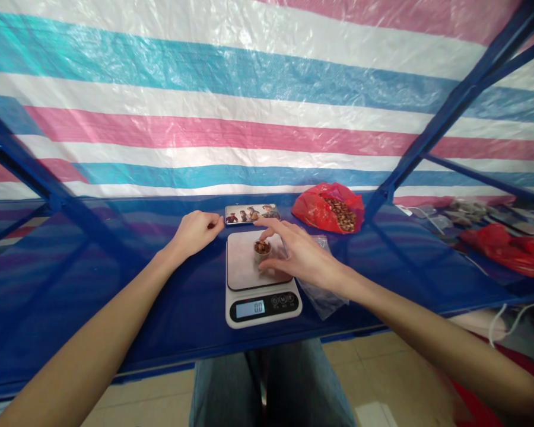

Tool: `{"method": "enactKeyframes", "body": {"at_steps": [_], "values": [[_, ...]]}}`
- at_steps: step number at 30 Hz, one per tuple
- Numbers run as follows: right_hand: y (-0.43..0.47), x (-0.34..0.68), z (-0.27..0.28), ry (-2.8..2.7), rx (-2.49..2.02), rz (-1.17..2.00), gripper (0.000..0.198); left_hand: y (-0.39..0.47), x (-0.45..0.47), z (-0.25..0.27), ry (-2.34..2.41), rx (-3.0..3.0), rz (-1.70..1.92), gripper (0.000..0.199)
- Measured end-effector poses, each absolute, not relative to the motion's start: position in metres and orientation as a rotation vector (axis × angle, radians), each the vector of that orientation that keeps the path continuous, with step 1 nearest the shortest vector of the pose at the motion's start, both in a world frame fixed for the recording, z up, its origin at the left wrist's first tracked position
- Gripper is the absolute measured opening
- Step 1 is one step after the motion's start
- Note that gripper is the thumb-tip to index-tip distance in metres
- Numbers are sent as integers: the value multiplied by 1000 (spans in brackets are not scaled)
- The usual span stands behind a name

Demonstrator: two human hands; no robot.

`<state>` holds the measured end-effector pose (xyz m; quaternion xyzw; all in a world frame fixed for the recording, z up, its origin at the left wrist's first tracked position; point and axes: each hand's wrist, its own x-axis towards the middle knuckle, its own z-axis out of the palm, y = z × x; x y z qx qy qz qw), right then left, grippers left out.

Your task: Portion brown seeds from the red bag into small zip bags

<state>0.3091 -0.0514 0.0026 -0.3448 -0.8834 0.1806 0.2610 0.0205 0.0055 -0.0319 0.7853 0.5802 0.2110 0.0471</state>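
Note:
A small clear cup (262, 248) filled with brown pieces stands on the plate of a white digital scale (263, 318). My right hand (296, 252) reaches in from the right, thumb at the cup's near side and a bent finger at its far rim, closed around it. The scale's lit display (250, 308) reads 0.0. My left hand (200, 232) rests on the blue surface, left of the scale, with its fingers curled in and nothing visible in them. Just beyond the scale lies a phone (252, 214) showing a picture of several figures.
An open red plastic bag (309, 207) of brown pieces sits behind my right hand. A clear plastic bag (324, 302) lies right of the scale on the blue shelf (178, 308). Farther right are another red bag (509, 249) and blue frame bars (454, 112). Striped sheeting (204, 127) hangs behind.

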Motion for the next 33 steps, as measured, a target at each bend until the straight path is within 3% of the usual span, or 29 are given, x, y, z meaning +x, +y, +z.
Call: {"method": "enactKeyframes", "body": {"at_steps": [3,9,16,22,27,33], "values": [[-51,334,-1,-2317,-941,507,74,5,20,-32,1774,2391,649,45],[-45,407,-13,-2335,-981,521,26,4,22,-29,1777,2387,636,44],[-50,435,-24,-2488,-985,499,40,5,23,-30,1792,2384,642,44],[-31,420,-30,-2536,-915,160,15,4,22,-29,1805,2377,681,44],[-29,410,-30,-2615,-828,-130,20,4,21,-28,1809,2363,687,44],[-31,412,-30,-2614,-782,-240,24,4,23,-30,1807,2384,668,42]]}}
